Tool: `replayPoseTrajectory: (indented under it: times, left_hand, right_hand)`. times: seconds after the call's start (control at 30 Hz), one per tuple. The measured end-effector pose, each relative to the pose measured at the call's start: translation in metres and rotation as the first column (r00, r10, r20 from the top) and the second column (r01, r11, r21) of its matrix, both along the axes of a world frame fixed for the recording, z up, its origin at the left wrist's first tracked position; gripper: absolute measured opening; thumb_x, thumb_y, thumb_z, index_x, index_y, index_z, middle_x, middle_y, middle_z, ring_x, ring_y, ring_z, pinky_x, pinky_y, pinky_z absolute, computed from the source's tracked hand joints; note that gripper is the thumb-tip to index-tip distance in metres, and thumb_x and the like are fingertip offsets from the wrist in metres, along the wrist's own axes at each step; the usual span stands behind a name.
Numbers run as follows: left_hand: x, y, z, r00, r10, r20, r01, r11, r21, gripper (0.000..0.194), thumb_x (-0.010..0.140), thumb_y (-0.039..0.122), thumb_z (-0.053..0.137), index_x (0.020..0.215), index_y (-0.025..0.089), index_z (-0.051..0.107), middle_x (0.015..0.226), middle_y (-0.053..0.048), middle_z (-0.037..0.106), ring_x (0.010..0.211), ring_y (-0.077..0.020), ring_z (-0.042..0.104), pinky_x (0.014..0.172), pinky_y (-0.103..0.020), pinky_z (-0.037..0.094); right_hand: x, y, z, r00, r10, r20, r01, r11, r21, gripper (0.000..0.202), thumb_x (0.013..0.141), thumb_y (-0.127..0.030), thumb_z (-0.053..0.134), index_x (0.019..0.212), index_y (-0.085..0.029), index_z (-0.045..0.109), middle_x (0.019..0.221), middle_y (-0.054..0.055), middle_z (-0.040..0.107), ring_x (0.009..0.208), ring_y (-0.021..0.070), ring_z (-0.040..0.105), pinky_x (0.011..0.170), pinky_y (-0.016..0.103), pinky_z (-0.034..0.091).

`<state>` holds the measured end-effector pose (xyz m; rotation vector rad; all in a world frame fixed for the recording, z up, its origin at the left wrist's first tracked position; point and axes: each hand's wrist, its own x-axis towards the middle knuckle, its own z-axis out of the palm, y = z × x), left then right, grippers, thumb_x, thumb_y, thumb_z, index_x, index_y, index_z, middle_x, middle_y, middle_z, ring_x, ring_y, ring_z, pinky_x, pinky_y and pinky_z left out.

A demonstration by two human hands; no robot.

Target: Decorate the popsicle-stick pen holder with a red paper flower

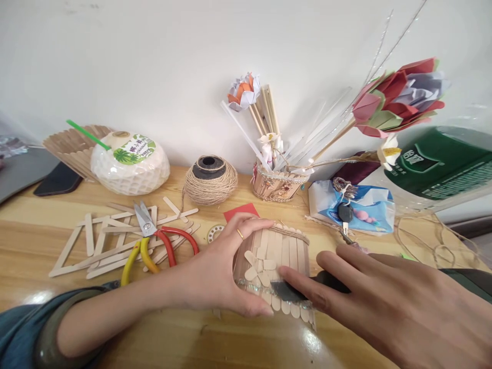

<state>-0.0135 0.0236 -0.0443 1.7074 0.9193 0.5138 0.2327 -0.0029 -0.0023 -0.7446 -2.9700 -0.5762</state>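
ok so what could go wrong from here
The dark thing by the right hand could slip toward the nearby thumb of the left hand. Too tight a grip might bend the stick craft. The scissors lie slightly open near the left forearm, so a sweep could knock them.

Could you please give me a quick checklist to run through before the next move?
1. Craft-stick piece steadied: ok, the left hand holds it between thumb and fingers.
2. Stick flower firmly fixed to it: cannot tell, no bond is visible.
3. Right hand gripping the dark object securely: cannot tell, partly hidden.
4. Scissors well away from the arms: not ok, handles lie beside the left forearm.
5. Twine spool standing upright: ok.
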Motion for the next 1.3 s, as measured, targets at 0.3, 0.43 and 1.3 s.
replayPoseTrajectory:
  times: [0.3,0.43,1.3]
  left_hand:
    - [0.001,0.0,0.002,1.0,0.009,0.007,-0.009,1.0,-0.02,0.094,0.053,0.035,0.082,0.133,0.03,0.034,0.139,-0.008,0.029,0.131,-0.0339,0.027,0.11,-0.052,0.023]
    - [0.0,0.0,-0.001,1.0,0.001,0.019,-0.001,1.0,0.004,0.093,0.053,0.034,0.082,0.134,0.031,0.034,0.138,-0.007,0.031,0.131,-0.0329,0.028,0.109,-0.051,0.024]
    - [0.001,-0.003,-0.001,1.0,0.019,0.004,-0.019,0.999,-0.04,0.091,0.053,0.031,0.082,0.131,0.032,0.034,0.138,-0.006,0.026,0.132,-0.0339,0.024,0.11,-0.054,0.022]
  right_hand:
    - [-0.004,-0.003,0.001,0.997,-0.065,-0.046,0.065,0.998,0.003,0.06,0.075,-0.002,0.035,0.128,-0.025,0.05,0.084,0.006,0.057,0.07,0.0215,0.054,0.052,0.03,0.032]
    - [-0.005,-0.001,0.001,0.993,-0.093,-0.074,0.085,0.991,-0.104,0.055,0.078,-0.004,0.037,0.126,-0.026,0.052,0.082,0.004,0.055,0.063,0.0191,0.052,0.05,0.029,0.032]
    - [-0.013,-0.009,-0.001,0.982,-0.116,-0.149,0.108,0.992,-0.057,0.046,0.083,-0.006,0.031,0.116,-0.025,0.056,0.078,0.004,0.058,0.058,0.0178,0.052,0.052,0.03,0.033]
